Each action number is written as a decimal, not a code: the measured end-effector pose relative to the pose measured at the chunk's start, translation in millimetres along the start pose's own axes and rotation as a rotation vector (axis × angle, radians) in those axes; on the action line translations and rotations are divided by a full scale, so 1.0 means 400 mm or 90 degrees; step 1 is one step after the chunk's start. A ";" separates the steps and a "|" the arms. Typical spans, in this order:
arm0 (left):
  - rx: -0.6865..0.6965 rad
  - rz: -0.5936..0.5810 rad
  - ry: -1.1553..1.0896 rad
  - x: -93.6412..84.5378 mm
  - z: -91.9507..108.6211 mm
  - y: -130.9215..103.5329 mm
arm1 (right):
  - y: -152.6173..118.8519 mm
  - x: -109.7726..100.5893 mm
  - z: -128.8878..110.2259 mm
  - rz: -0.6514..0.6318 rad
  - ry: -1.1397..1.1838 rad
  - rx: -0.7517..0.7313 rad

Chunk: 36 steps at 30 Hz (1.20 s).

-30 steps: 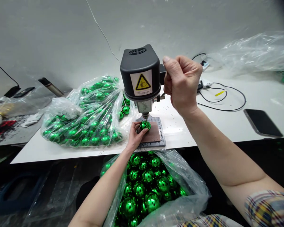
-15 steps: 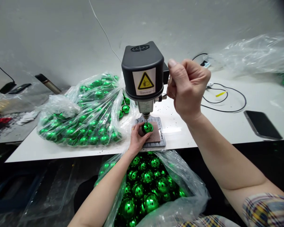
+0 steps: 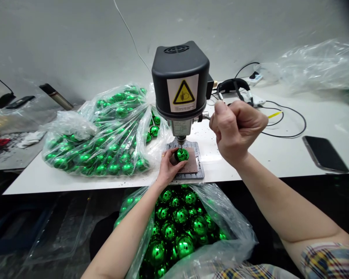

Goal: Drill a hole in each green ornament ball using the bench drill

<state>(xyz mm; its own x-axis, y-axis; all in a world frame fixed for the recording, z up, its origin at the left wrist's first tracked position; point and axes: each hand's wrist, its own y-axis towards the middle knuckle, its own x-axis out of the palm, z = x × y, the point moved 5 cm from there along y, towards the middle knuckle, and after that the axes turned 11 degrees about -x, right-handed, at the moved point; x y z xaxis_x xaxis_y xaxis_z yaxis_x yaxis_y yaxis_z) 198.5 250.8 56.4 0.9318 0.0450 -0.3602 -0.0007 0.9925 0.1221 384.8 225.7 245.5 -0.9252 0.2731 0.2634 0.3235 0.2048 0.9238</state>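
A shiny green ball ornament (image 3: pixel 182 155) sits on a brown pad (image 3: pixel 192 166) over the grey base plate of a small drill press (image 3: pixel 180 81). My left hand (image 3: pixel 169 167) grips it from the left between thumb and fingers. Right above the ball is the press's chuck (image 3: pixel 180 140), its thin bit at or very near the ball's top. My right hand (image 3: pixel 237 130) is closed round the press's feed lever (image 3: pixel 207 117), most of which the fingers hide.
An open plastic bag of green balls (image 3: pixel 182 228) lies at my lap, below the table edge. Another bag of balls (image 3: pixel 95 143) fills the table's left. On the right are a phone (image 3: pixel 325 154), a black cable (image 3: pixel 302 116) and a headset (image 3: pixel 235 86); crumpled plastic (image 3: pixel 322 66) lies behind.
My right hand has come down with the lever, and the headset behind it now shows. The left hand still holds the ball on the pad. The view has shifted slightly.
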 end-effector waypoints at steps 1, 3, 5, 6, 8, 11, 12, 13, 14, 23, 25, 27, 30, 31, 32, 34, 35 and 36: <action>0.000 -0.002 0.003 0.000 0.002 -0.001 | -0.008 -0.002 -0.002 -0.003 0.014 -0.012; 0.000 -0.005 0.011 -0.001 0.006 -0.003 | -0.022 -0.001 -0.008 -0.022 0.053 -0.049; 0.001 -0.007 0.017 -0.002 0.010 -0.004 | -0.032 0.000 -0.013 -0.044 0.087 -0.089; 0.002 -0.007 0.017 -0.002 0.010 -0.005 | -0.036 -0.001 -0.013 -0.047 0.096 -0.106; -0.001 -0.006 0.011 -0.001 0.007 -0.005 | -0.043 -0.006 -0.011 -0.047 0.102 -0.136; -0.012 -0.007 -0.011 0.002 -0.005 -0.002 | -0.057 -0.014 -0.007 -0.068 0.110 -0.174; -0.014 -0.007 -0.016 0.003 -0.009 0.000 | -0.062 -0.014 -0.008 -0.085 0.117 -0.191; -0.014 -0.007 -0.019 0.003 -0.012 0.002 | -0.066 -0.013 -0.009 -0.104 0.124 -0.202; -0.015 -0.007 -0.020 0.003 -0.013 0.003 | -0.067 -0.012 -0.010 -0.113 0.128 -0.205; -0.043 -0.008 -0.016 -0.034 0.032 -0.005 | 0.104 0.050 0.037 0.052 0.091 0.205; -0.031 0.026 0.064 -0.075 0.071 -0.029 | 0.135 0.067 0.050 0.039 0.106 0.277; -0.034 -0.027 0.155 -0.115 0.121 -0.071 | 0.153 0.075 0.063 0.034 0.099 0.319; -0.045 -0.352 0.285 -0.140 0.185 -0.184 | 0.160 0.075 0.084 0.066 0.076 0.347; -0.054 -0.461 0.347 -0.146 0.192 -0.233 | 0.161 0.075 0.088 0.074 0.079 0.336; -0.064 -0.542 0.423 -0.152 0.189 -0.281 | 0.163 0.076 0.089 0.074 0.088 0.317; -0.077 -0.613 0.601 -0.164 0.156 -0.358 | 0.163 0.078 0.088 0.067 0.106 0.282; -0.081 -0.614 0.682 -0.167 0.132 -0.385 | 0.163 0.078 0.087 0.060 0.108 0.274; -0.088 -0.606 0.746 -0.170 0.106 -0.402 | 0.162 0.077 0.085 0.058 0.109 0.265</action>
<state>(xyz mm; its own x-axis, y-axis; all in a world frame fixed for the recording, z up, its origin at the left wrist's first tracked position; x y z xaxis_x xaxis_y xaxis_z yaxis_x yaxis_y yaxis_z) 150.5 83.1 100.6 -0.2017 -0.6046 -0.7706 0.3225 0.7019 -0.6351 384.2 279.4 304.0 -0.8973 0.1560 0.4130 0.4252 0.5568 0.7135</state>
